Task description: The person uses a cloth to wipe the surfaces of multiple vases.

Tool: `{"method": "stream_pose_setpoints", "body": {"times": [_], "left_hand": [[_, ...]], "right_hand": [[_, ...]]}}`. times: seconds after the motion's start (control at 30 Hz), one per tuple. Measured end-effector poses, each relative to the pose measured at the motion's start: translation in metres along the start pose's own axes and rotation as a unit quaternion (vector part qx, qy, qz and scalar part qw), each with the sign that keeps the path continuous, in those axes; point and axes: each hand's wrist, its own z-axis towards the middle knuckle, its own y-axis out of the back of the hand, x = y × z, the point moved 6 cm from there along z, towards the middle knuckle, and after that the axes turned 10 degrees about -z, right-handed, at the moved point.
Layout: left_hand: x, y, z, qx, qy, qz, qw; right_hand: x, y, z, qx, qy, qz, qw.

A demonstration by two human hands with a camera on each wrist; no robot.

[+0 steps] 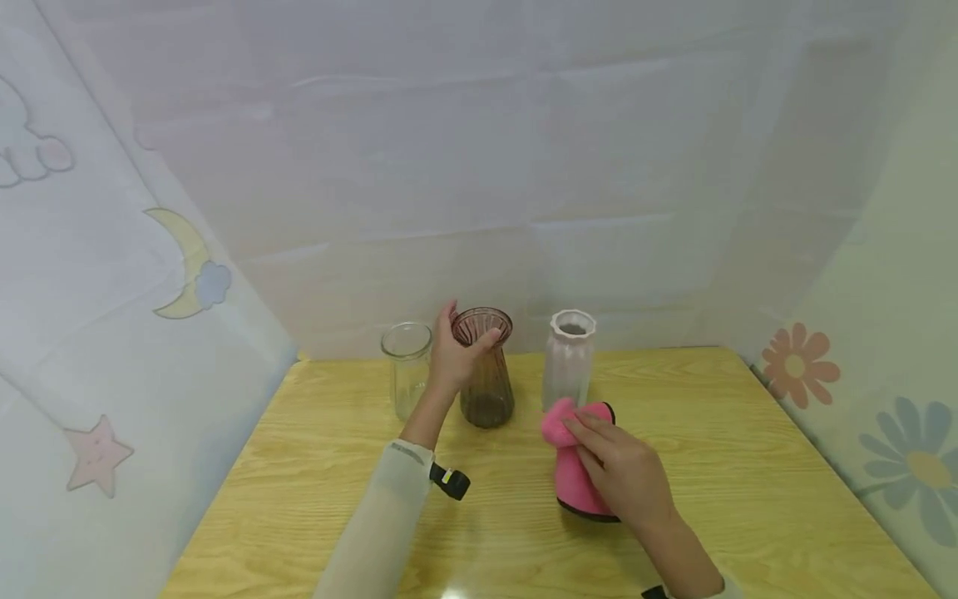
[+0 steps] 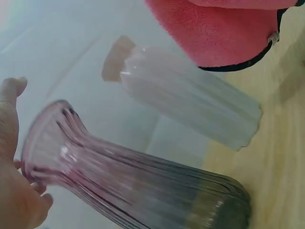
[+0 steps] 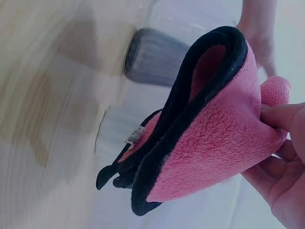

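A purple ribbed glass vase (image 1: 486,383) stands upright on the table, its base darker than its rim. My left hand (image 1: 454,353) is at its flared mouth, fingers at the far left side and thumb spread in front. In the left wrist view, the thumb (image 2: 13,89) stands apart from the vase's rim (image 2: 45,143). My right hand (image 1: 632,474) pinches a pink towel (image 1: 580,478) with black edging, bunched at the top and hanging in folds. In the right wrist view the towel (image 3: 214,133) shows a small white label.
A clear glass jar (image 1: 407,383) stands left of the purple vase, partly behind my left forearm. A pale pink-white fluted vase (image 1: 567,366) stands to the right, just beyond the towel. The wooden table (image 1: 718,433) meets sheet-covered walls (image 1: 479,166) at the back and sides.
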Motion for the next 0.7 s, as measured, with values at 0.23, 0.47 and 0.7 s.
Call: {"method": "stream_pose_setpoints", "body": {"times": [0.23, 0.47, 0.7], "left_hand": [[-0.05, -0.012, -0.002, 0.01, -0.102, 0.037, 0.994], [-0.074, -0.047, -0.003, 0.084, -0.129, 0.066, 0.9859], [-0.066, -0.08, 0.001, 0.129, -0.098, 0.068, 0.9844]], "right_hand": [[-0.017, 0.018, -0.004, -0.011, -0.003, -0.024, 0.9997], [-0.034, 0.031, -0.004, -0.025, -0.01, -0.047, 0.9985], [-0.047, 0.039, -0.003, -0.042, -0.02, -0.057, 0.9973]]}}
